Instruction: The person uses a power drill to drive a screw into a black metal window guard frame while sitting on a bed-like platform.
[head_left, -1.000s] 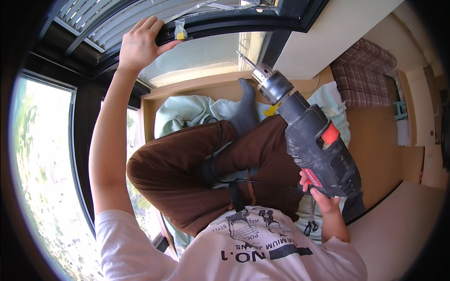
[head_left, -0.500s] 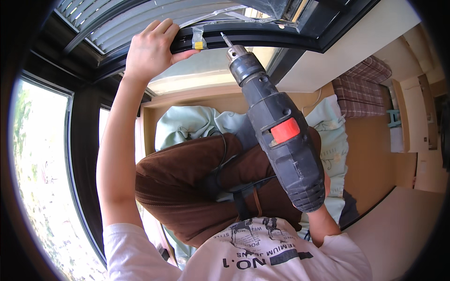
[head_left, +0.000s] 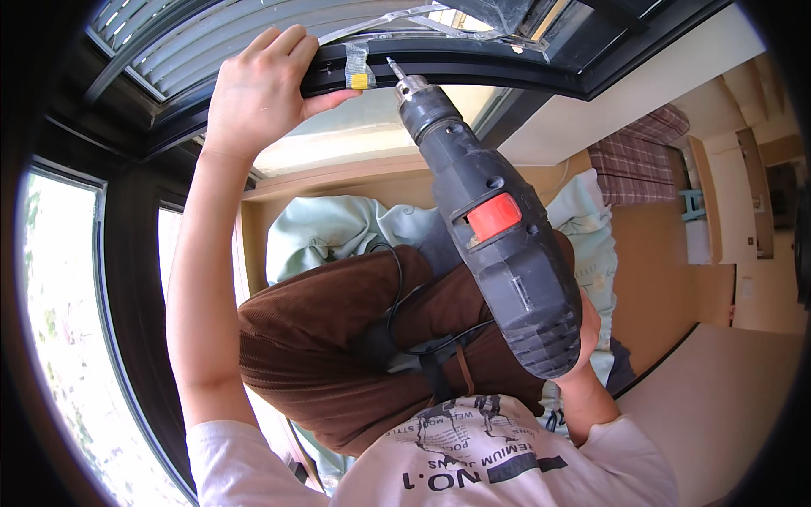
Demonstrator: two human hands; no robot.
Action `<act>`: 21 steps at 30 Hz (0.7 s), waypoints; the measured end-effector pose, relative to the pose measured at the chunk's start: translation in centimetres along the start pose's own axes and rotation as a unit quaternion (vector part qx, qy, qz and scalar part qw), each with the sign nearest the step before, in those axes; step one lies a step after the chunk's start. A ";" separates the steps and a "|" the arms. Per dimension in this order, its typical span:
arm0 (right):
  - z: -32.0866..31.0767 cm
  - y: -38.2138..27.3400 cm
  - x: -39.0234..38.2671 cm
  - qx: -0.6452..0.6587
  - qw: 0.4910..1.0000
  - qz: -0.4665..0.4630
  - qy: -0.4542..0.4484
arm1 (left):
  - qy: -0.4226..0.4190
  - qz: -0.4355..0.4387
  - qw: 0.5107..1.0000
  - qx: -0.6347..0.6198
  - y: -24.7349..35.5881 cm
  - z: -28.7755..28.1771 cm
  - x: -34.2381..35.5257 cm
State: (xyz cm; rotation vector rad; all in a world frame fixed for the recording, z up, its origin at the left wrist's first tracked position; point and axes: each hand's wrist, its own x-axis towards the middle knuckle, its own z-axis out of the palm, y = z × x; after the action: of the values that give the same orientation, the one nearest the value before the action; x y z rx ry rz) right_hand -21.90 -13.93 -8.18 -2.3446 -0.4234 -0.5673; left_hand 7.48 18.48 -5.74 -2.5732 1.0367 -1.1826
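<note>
My left hand [head_left: 258, 93] grips the black window frame [head_left: 473, 69] overhead, fingers over the rail and thumb along its lower edge. Beside the thumb, clear tape with a yellow piece [head_left: 360, 80] is stuck on the rail. My right hand [head_left: 583, 334], mostly hidden behind the dark power drill [head_left: 515, 287], holds it by the underside. The drill has a red switch and points up and away from me. Its bit [head_left: 399, 69] lies against or just short of the rail, right of the tape; contact I cannot tell.
My crossed legs [head_left: 321, 338] rest on a pale green cloth [head_left: 312, 228] inside a wooden ledge, with a black cord across them. A bright window [head_left: 63, 321] is at left, metal louvres and linkage above. A plaid cushioned piece [head_left: 634, 169] and wooden cabinetry [head_left: 710, 194] stand at right.
The drill has swung up and left, its bit now at the rail right of the tape instead of pointing below it. My left hand stays on the frame.
</note>
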 end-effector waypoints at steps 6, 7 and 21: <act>0.4 -0.3 1.5 -0.027 0.999 -0.045 0.013 | -0.009 -0.005 1.000 -0.025 -0.1 0.0 -0.1; 0.6 -0.4 1.6 -0.031 0.998 -0.052 0.018 | -0.008 -0.005 1.000 -0.024 -0.1 0.0 -0.1; 2.4 -1.9 1.5 -0.109 0.991 -0.072 0.017 | 0.010 0.005 1.000 -0.002 -0.2 0.2 -0.1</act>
State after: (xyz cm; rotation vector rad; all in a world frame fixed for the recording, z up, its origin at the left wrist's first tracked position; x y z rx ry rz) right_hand -20.82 -10.71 -7.98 -2.5204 -0.5417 -0.7545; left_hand 7.70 18.64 -5.84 -2.5623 1.0552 -1.2082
